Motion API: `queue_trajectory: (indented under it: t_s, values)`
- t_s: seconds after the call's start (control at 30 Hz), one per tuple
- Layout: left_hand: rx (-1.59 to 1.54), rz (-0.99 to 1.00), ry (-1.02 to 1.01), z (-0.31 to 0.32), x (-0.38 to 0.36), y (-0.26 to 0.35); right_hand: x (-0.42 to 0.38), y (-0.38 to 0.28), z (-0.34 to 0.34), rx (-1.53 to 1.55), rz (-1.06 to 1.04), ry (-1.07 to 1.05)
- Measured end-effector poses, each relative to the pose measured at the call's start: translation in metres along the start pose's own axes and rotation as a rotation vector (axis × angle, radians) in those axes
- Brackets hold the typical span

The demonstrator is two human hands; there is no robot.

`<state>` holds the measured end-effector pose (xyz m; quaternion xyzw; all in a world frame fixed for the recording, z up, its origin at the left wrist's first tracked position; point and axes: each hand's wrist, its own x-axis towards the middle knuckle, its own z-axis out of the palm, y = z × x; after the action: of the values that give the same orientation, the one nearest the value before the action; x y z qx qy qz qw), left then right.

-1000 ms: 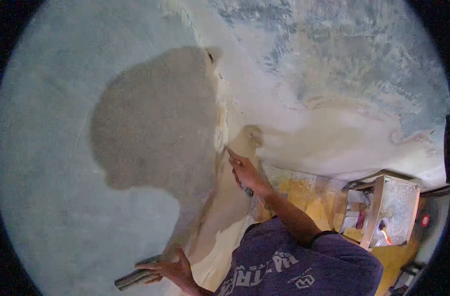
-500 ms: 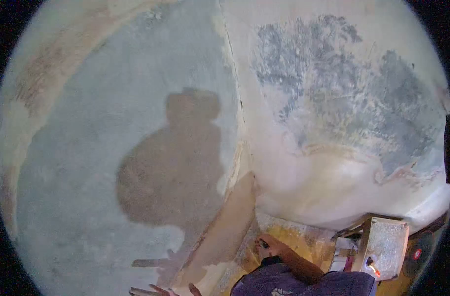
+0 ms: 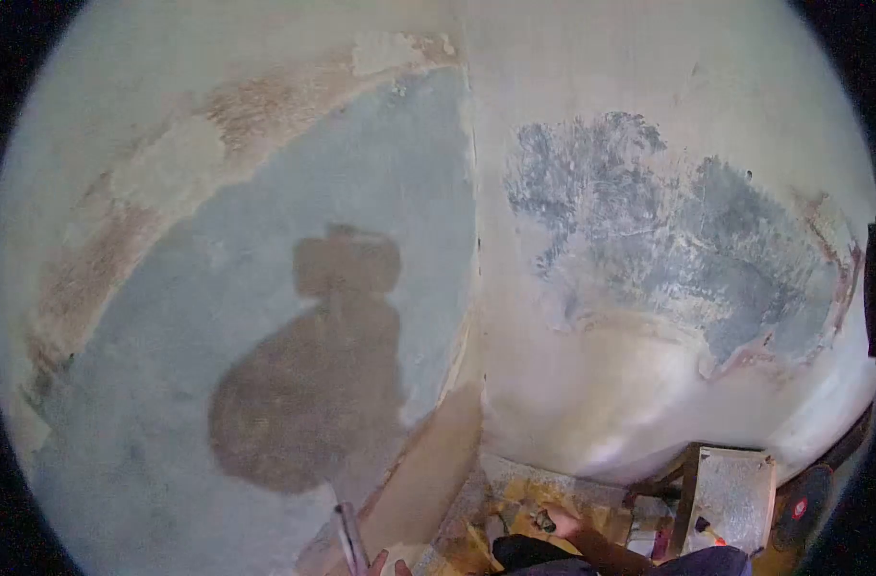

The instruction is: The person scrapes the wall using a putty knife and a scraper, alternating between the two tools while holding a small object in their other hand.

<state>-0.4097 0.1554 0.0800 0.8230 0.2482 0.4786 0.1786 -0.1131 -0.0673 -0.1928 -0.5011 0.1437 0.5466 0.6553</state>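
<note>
Gripping 1 tool (image 3: pixel 542 521) at the bottom, right of center, with the right hand (image 3: pixel 563 521) closed around it, likely for a firm hold; impossible to tell its exact kind. Raised at the bottom edge, left of center: 1 long blade (image 3: pixel 351 538), tilted and seemingly gripped by the left hand (image 3: pixel 380 563), with only a few fingers in frame, perhaps angled up to spare its edge. Laid on top of 1 stand (image 3: pixel 745 480) at lower right, presumably for easy reach: 1 orange-ended tool (image 3: pixel 711 531), with 1 dark disc (image 3: pixel 803 509) beside the stand. Filling the upper frame: 2 walls (image 3: pixel 591 58) meeting at 1 seam (image 3: pixel 476 240), bearing 2 large grey-blue patches (image 3: pixel 735 221), 1 per side. Cast across the left patch: 1 head-shaped shadow (image 3: pixel 303 384), probably from light behind.
</note>
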Motion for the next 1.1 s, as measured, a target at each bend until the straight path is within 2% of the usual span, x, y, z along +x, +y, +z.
queue_trajectory:
  t_s: [0.03, 0.1, 0.13, 0.2, 0.23, 0.3, 0.33, 0.4, 0.47, 0.5, 0.53, 0.6, 0.67, 0.73, 0.87, 0.93, 1.03, 1.1]
  values:
    - [0.007, 0.086, 0.044, -0.001, 0.004, 0.001, -0.016, -0.006, 0.01, -0.03, 0.042, 0.064]
    - [-0.037, -0.024, 0.141, 0.005, -0.023, -0.011, -0.014, 0.002, -0.003, -0.301, -0.178, 0.008]
    - [-0.06, -0.08, 0.189, 0.009, -0.039, -0.017, 0.005, 0.02, -0.027, -0.536, -0.441, -0.121]
    - [-0.066, -0.182, 0.247, 0.011, -0.054, -0.02, 0.005, 0.023, -0.029, -0.694, -0.619, -0.228]
    - [-0.058, -0.22, 0.265, 0.012, -0.057, -0.02, -0.032, -0.002, 0.009, -0.622, -0.535, -0.198]
    - [-0.023, -0.262, 0.265, 0.008, -0.057, -0.016, -0.034, -0.051, 0.047, -0.566, -0.524, -0.261]
    - [-0.006, -0.279, 0.272, 0.007, -0.058, -0.014, -0.014, -0.078, 0.059, -0.577, -0.598, -0.355]
    - [0.036, -0.324, 0.277, 0.003, -0.067, -0.013, -0.066, -0.168, 0.138, -0.715, -0.601, -0.442]
    - [0.087, -0.36, 0.279, -0.003, -0.079, -0.012, -0.085, -0.234, 0.199, -0.646, -0.753, -0.279]
    - [0.101, -0.359, 0.282, -0.007, -0.078, -0.008, -0.099, -0.266, 0.225, -0.612, -0.914, -0.262]
    - [0.121, -0.351, 0.278, -0.01, -0.075, -0.002, -0.106, -0.294, 0.248, -0.623, -1.087, -0.128]
    - [0.108, -0.307, 0.282, -0.014, -0.045, 0.024, -0.161, -0.343, 0.301, -0.573, -1.322, -0.162]
    - [0.088, -0.309, 0.292, -0.01, -0.024, 0.042, -0.181, -0.385, 0.328, -0.573, -1.513, -0.181]
    - [0.068, -0.36, 0.307, -0.002, -0.014, 0.051, -0.205, -0.416, 0.35, -0.466, -1.503, -0.214]
    - [0.113, -0.235, 0.341, 0.014, -0.007, 0.051, -0.214, -0.471, 0.374, -0.637, -1.884, -0.009]
    - [0.091, -0.238, 0.306, 0.019, 0.003, 0.053, -0.22, -0.494, 0.382, -0.667, -1.991, 0.042]
    - [0.072, -0.276, 0.253, 0.023, 0.012, 0.061, -0.214, -0.54, 0.416, -0.797, -2.205, 0.302]
    - [0.073, -0.295, 0.219, 0.022, 0.018, 0.065, -0.223, -0.563, 0.432, -0.725, -2.193, 0.242]
